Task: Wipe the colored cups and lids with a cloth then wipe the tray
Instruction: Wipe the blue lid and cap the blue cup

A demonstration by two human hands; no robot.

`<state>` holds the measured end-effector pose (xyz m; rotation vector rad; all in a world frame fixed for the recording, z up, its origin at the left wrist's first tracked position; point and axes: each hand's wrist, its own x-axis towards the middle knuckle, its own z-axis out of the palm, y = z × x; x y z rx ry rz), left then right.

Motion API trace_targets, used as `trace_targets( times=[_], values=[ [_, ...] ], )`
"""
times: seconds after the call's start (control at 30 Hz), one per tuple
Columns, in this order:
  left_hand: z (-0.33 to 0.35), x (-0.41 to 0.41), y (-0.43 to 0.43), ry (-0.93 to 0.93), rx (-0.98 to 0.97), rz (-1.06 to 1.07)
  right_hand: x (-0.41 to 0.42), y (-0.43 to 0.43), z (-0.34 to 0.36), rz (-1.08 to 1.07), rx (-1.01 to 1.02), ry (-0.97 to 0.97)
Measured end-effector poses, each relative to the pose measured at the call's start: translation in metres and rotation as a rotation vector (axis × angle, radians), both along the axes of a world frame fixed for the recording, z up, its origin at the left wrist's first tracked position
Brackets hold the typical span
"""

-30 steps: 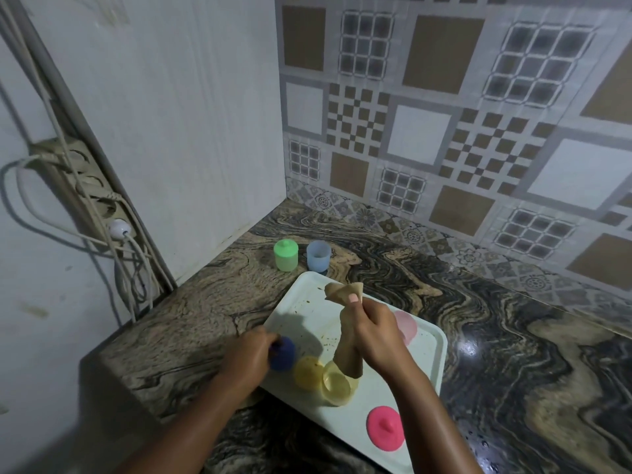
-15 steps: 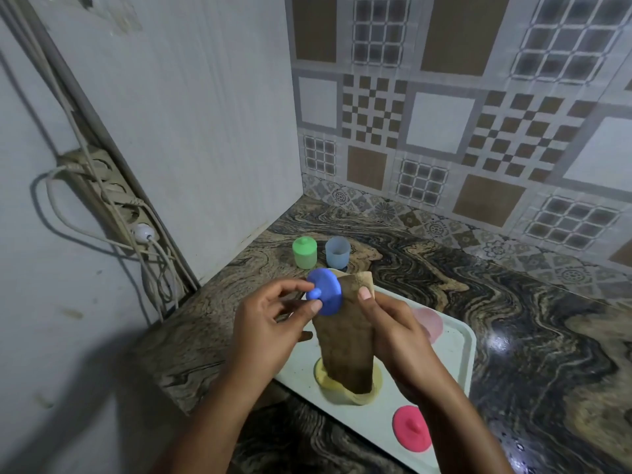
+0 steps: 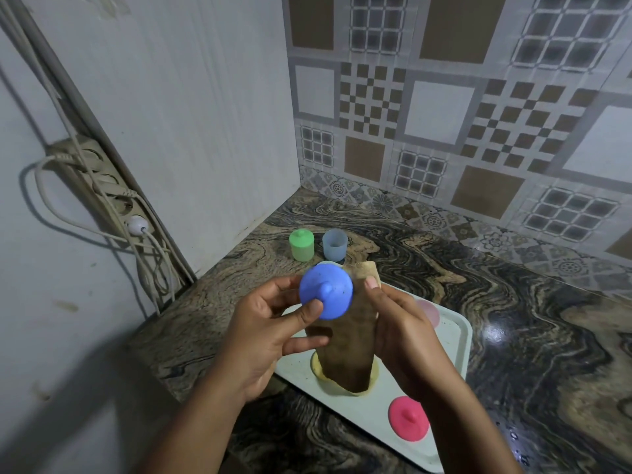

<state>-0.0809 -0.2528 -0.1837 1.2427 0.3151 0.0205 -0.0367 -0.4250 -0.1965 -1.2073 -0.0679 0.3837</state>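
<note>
Marbled counter (image 3: 513,302); round knobbed blue lid (image 3: 326,291).

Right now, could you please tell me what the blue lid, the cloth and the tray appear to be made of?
Blue lid: probably soft matte plastic or silicone; even colour, moulded knob, no glare.
Cloth: thin brown fabric; it hangs limp from the right hand.
Tray: pale, smooth plastic or enamelled metal, rounded raised rim; cannot tell which.

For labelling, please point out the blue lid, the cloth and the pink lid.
blue lid (image 3: 326,290): head view, its central knob.
cloth (image 3: 346,350): head view, hanging middle.
pink lid (image 3: 408,416): head view, its knob.
</note>
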Motion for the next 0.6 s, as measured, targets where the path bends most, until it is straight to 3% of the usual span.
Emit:
trace_targets(
  times=[0.2, 0.3, 0.43, 0.6],
  values=[
    [-0.006, 0.001, 0.009, 0.003, -0.127, 0.022, -0.002, 0.0, 0.004, -0.236, 0.013, -0.166],
    [-0.011, 0.004, 0.011, 0.007, -0.155, 0.064, -0.016, 0.006, 0.003, -0.291, -0.253, -0.516],
    [-0.006, 0.003, 0.006, -0.03, -0.181, 0.022, -0.035, 0.025, -0.007, -0.092, -0.541, -0.963],
    [0.0, 0.0, 0.006, -0.027, -0.184, 0.028, -0.031, 0.027, -0.024, -0.119, -0.569, -1.027]
  ],
)
